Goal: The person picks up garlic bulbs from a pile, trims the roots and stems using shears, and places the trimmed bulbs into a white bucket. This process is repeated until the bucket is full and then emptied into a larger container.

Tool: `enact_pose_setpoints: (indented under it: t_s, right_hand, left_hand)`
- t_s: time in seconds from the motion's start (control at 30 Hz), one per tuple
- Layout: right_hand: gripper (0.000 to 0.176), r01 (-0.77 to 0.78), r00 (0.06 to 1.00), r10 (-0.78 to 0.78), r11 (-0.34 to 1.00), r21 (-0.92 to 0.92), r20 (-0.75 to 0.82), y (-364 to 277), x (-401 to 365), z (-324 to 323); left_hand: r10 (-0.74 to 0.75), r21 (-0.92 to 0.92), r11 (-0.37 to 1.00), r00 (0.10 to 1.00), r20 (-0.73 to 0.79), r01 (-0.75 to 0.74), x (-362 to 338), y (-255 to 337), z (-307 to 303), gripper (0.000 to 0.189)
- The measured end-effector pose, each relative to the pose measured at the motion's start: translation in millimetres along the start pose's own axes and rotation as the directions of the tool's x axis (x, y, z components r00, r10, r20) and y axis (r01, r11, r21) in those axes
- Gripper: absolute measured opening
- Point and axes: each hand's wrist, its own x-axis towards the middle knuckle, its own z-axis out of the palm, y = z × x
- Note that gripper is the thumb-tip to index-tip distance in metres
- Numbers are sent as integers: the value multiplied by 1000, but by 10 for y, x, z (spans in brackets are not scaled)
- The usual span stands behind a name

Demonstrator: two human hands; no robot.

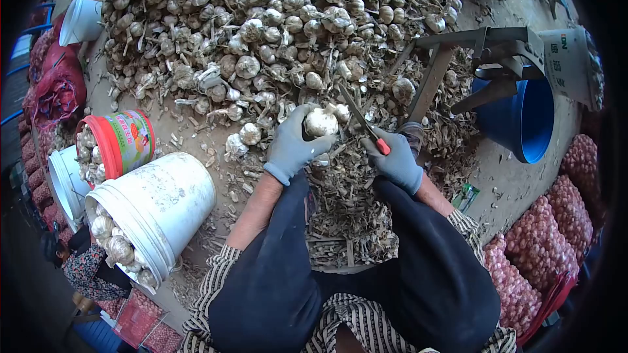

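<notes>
Garlic bulb: a white, papery garlic bulb (322, 121) sits in the middle of the scene, just above the person's lap and at the near edge of the big heap.
Left hand: the grey-gloved left hand (292, 147) is curled around the bulb from the left. Its fingers wrap under and behind the bulb, and the thumb presses on its near side.
Right hand: the grey-gloved right hand (398, 165) is closed in a fist around a red grip, just right of the bulb.
Cutting tool: a dark-bladed cutting tool with a red grip (363, 121) slants up and to the left from the right hand. Its blade lies close beside the bulb's right side, but I cannot tell whether it touches.
Trimmings: dry brown stems and skins (347, 216) are strewn under both hands and between the knees.
Heap: a wide pile of untrimmed garlic heads (261, 26) fills the far ground.
Near left: a white plastic bucket (163, 202) lies tilted and holds bulbs. Beyond it is a red-rimmed tub with a green label (124, 140), also full.
Right: a grey metal frame (458, 52) stands over a blue plastic barrel (523, 124).
Near right: red mesh sacks of garlic (543, 242) lie stacked.
</notes>
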Motion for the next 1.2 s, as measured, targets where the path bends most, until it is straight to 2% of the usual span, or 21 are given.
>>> enact_pose_setpoints:
  t_s: [0.03, 0.1, 0.17, 0.23, 0.27, 0.33, 0.4, 0.43, 0.5, 0.53, 0.57, 0.63, 0.67, 0.7, 0.77, 0.83, 0.9, 0.97, 1.07, 1.17, 1.2]
  right_hand:
    - [32, 0, 1000, 0, 1000, -8, -4, 67, -2, 11]
    - [32, -84, 996, 79, 988, 129, 40, 124, -37, 32]
    - [34, -85, 995, 76, 986, 145, 68, 82, -64, 2]
    - [36, -84, 993, 70, 983, 166, 93, -72, -43, -43]
    - [36, 66, 996, -72, 993, 102, 52, -185, -13, -61]
    - [36, 307, 952, -306, 948, -90, 17, -453, 48, -95]
    - [37, 263, 963, -259, 963, -61, 72, -356, 57, -1]
    - [38, 216, 970, -210, 976, -38, 123, -288, 58, 45]
    - [44, 228, 963, -212, 970, -86, 164, -232, 25, 72]
    - [45, 240, 961, -216, 961, -134, 174, -241, 11, 69]
    - [47, 252, 959, -219, 950, -183, 183, -241, 0, 58]
    - [50, 259, 960, -226, 941, -219, 165, -213, -31, 26]
    - [55, 268, 960, -238, 930, -251, 146, -205, -37, 14]
    - [55, 271, 959, -239, 930, -251, 150, -210, -43, 2]
    - [63, 276, 960, -266, 861, -427, 85, -262, -47, -59]
    - [66, 256, 967, -215, 835, -486, 139, -384, -14, -148]
    - [68, 267, 964, -214, 728, -632, 160, -427, 11, -165]
    - [68, 288, 957, -224, 701, -653, 182, -441, 8, -166]
    - [64, 309, 950, -172, 663, -682, 262, -422, 22, -171]
    - [64, 375, 921, -212, 711, -594, 328, -259, 24, -184]
    - [64, 400, 909, -222, 706, -585, 354, -223, 38, -211]
  left_hand:
    - [6, -7, 1000, 1000, 0, -6, -6, -62, 15, 78]
    - [-22, -206, 978, 999, -40, 13, -85, -147, 47, 75]
    - [-22, -184, 983, 999, -47, 13, -95, -204, 56, 71]
    - [93, -75, 992, 985, -143, -105, -132, 16, 0, 63]
    - [228, 17, 973, 956, -183, -228, -122, 97, -5, 63]
    - [195, -48, 978, 969, -154, -205, -125, 117, -62, 63]
    - [76, -212, 972, 991, -108, -97, -166, 269, -133, 59]
    - [74, -211, 973, 991, -109, -96, -164, 234, -144, 59]
    - [338, 154, 938, 917, -213, -310, -146, 57, -124, 59]
    - [233, -282, 917, 952, -197, -282, -85, -15, -47, 62]
    - [231, -285, 916, 952, -199, -281, -107, -93, -1, 62]
    - [-66, -639, 769, 990, -125, -29, -167, 10, -9, 71]
    - [51, -403, 902, 967, -251, -152, -147, -21, -29, 69]
    - [48, -403, 902, 966, -254, -151, -170, 30, -77, 69]
    - [38, -188, 979, 983, -182, -72, -208, 227, -193, 70]
    - [63, -131, 987, 980, -189, -89, -222, 220, -197, 70]
    - [151, 35, 989, 974, -168, -147, -241, 202, -174, 69]
    - [108, 13, 994, 989, -100, -107, -246, 233, -156, 69]
    - [155, 135, 979, 988, -17, -151, -271, 184, -122, 66]
    - [74, 21, 997, 995, 64, -75, -276, 194, -140, 64]
    - [143, 32, 989, 989, 33, -144, -284, 161, -116, 62]
